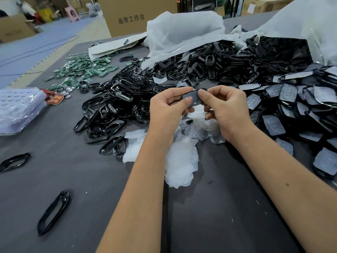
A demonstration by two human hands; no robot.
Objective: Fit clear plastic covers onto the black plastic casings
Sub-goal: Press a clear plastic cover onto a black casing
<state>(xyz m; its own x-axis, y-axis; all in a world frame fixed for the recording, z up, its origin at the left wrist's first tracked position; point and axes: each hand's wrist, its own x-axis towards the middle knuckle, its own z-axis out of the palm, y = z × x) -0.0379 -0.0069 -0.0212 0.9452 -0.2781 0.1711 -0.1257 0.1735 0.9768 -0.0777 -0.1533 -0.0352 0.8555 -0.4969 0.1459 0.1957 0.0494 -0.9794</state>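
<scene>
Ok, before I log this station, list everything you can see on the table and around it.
casing: one, black, clear cover on it, pinched between both hands
black frames: heap, table centre; two loose near left
clear covers: pile, translucent white, under the arms
covered casings: stack, right
circuit boards: many, green, far left
plastic bags: white, behind the heaps
cardboard box: one, brown, beyond table
table: grey
left hand: holds casing
right hand: holds casing
</scene>
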